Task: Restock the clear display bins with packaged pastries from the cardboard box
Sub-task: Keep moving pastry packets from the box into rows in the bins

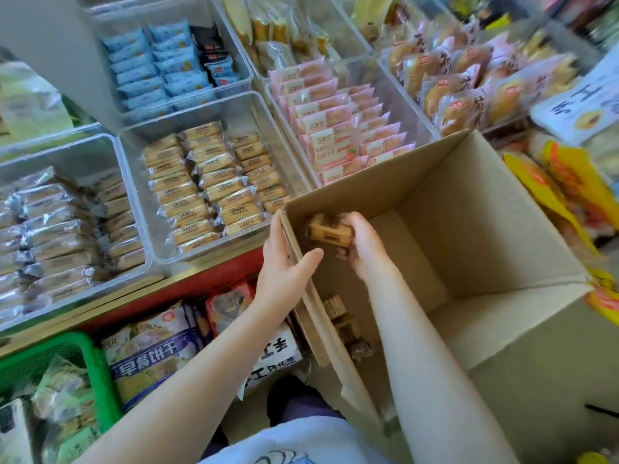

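Observation:
A large open cardboard box [495, 229] stands at the right, tilted toward the shelf. My left hand [284, 259] grips the box's left wall at its rim, thumb inside. My right hand [363, 244] is inside the box and holds a tan packaged pastry [330, 232]. A few more tan packs [345, 324] lie low in the box near its left wall. Just left of the box sits a clear bin [140, 209] filled with rows of the same tan packs [207, 185].
More clear bins hold silver-wrapped packs [50, 236], blue packs [157, 65], pink packs [338, 128] and bread rolls [449, 82]. A red shelf edge [201, 279] runs below the bins. A green basket [67, 353] and bagged snacks [150, 356] lie underneath. Yellow bags [566, 182] crowd the right.

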`<state>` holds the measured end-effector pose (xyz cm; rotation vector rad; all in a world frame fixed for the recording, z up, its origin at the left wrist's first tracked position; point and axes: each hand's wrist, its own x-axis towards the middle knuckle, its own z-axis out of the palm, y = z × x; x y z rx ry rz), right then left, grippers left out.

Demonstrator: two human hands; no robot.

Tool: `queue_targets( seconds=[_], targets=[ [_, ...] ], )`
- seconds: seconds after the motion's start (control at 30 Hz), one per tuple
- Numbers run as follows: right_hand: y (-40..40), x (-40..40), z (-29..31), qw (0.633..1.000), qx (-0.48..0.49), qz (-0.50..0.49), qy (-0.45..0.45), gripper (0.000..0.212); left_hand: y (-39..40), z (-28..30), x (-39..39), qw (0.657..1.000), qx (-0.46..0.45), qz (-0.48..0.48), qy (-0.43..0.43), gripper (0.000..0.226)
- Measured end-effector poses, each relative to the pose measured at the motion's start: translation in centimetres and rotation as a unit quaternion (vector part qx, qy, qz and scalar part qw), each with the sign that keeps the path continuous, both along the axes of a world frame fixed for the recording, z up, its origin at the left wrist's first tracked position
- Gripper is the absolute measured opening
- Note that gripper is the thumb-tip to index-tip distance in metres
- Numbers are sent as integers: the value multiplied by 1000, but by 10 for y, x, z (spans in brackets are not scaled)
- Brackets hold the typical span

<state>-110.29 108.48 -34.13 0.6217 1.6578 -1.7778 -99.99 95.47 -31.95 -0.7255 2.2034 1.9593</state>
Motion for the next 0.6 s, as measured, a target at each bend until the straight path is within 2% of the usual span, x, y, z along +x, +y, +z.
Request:
queue_targets(
  seconds=[0.1, 0.2, 0.27, 0.33, 0.43, 0.6],
  targets=[
    [-4, 28, 64, 991, -51, 24, 120, 22, -29, 22, 12, 998, 0, -53, 26, 91],
    [-45, 57, 105, 975, -59, 91, 192, 21, -80, 55, 36, 994, 57, -36, 85, 60],
    [-96, 78, 123, 961, -43, 159, 220, 24, -122, 74, 57, 988, 123, 7, 97, 43],
    [-151, 101, 129, 942, -35, 226, 247, 25, -169, 87, 81, 982, 146, 73, 92, 26],
    [-238, 139, 126, 904, -8, 326, 278, 28, -257, 82, 135, 984, 73, 133, 96, 37],
    [-387, 207, 108, 804, 37, 483, 346, 27, -398, 61, 235, 978, 16, 191, 77, 49]
  ],
)
